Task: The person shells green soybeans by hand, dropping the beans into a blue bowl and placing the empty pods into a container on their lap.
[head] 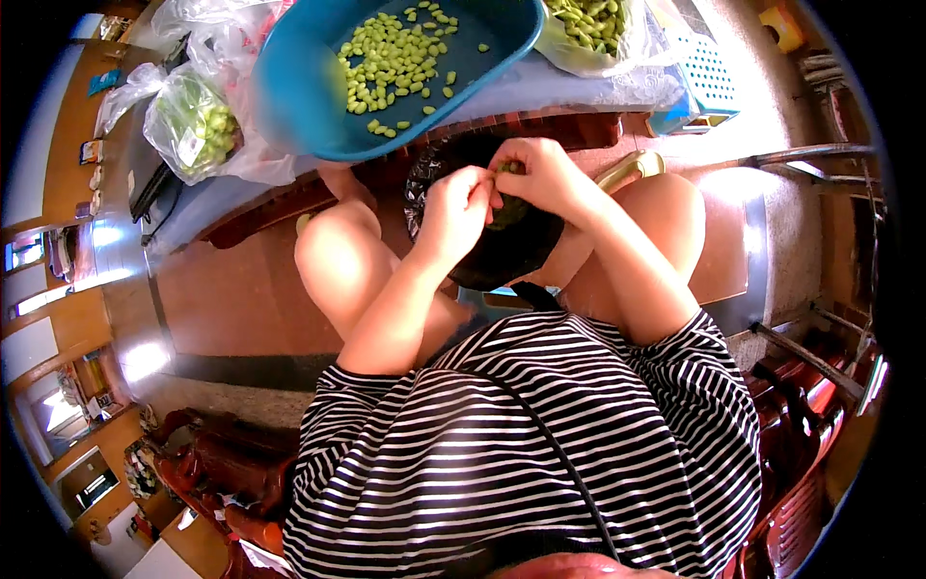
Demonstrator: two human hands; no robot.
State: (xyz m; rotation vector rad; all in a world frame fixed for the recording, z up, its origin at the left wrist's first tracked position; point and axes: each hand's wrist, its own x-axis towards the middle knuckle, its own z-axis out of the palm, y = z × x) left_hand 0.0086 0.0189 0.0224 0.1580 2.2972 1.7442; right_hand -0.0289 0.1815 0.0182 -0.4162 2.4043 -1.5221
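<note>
My left hand (pixel 454 210) and my right hand (pixel 542 174) meet at the fingertips between my knees. A small green bean pod (pixel 512 168) is pinched there, partly covered by my fingers. Below them is a container lined with a black plastic bag (pixel 499 268), with green pods or husks (pixel 508 213) inside. Just beyond my hands, a blue plastic basin (pixel 463 108) holds many loose shelled green beans (pixel 394 61). Right of the basin, an opened clear plastic bag (pixel 633 54) is filled with whole green pods (pixel 589 25).
A knotted clear bag of green produce (pixel 195 130) lies left of the basin on the covered table (pixel 535 83). A blue-and-white perforated basket (pixel 705 79) stands at the right. Dark red carved wooden chairs (pixel 224 449) are behind me, and a metal frame (pixel 810 155) is at far right.
</note>
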